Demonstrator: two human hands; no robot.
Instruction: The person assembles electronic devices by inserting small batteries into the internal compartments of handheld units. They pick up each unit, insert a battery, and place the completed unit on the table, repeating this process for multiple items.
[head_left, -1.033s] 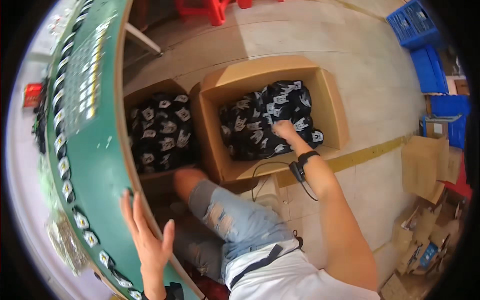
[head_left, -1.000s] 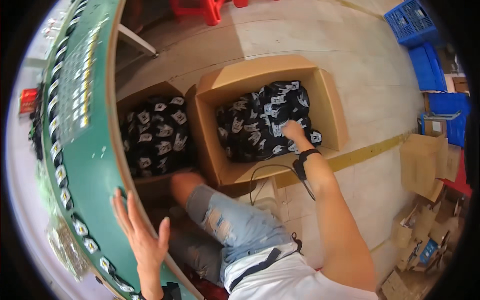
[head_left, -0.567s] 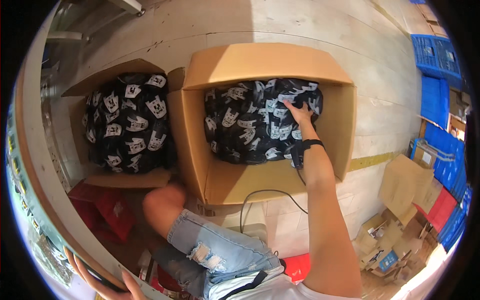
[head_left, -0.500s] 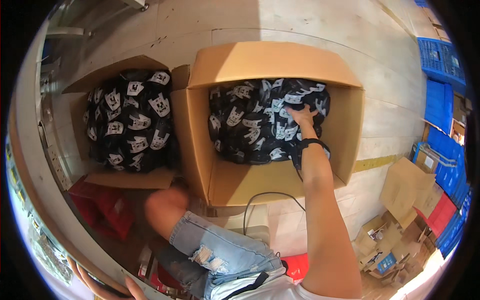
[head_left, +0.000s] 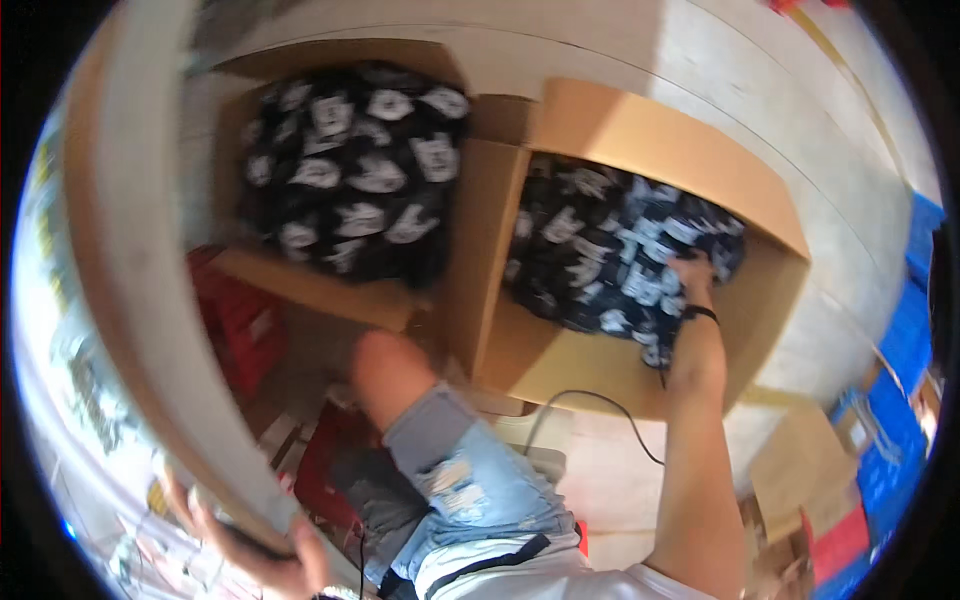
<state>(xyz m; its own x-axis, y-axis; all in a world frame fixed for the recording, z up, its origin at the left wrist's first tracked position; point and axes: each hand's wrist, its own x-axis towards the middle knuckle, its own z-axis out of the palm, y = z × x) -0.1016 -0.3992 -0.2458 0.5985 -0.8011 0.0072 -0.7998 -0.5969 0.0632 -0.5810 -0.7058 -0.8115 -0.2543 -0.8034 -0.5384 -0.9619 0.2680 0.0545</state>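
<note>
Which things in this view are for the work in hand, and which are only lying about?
Probably work things:
black items with white labels, at the right hand
right carton around them
left carton, holding similar items

Apparently lying about:
blue containers
cardboard at right
red object near left carton

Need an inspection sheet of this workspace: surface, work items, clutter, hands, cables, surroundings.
Surface: pale-sided, brown-rimmed table at left; top blurred.
Work items: black pieces with white markings heaped in an open brown cardboard box; similar pieces fill a second brown cardboard box to its left.
Clutter: dark red object beside the table.
Hands: bare right hand on the first box's pieces; bare left hand at the table rim; both grips unclear.
Cables: thin dark cable loops near the right forearm.
Surroundings: blue containers, loose brown cardboard far right.
</note>
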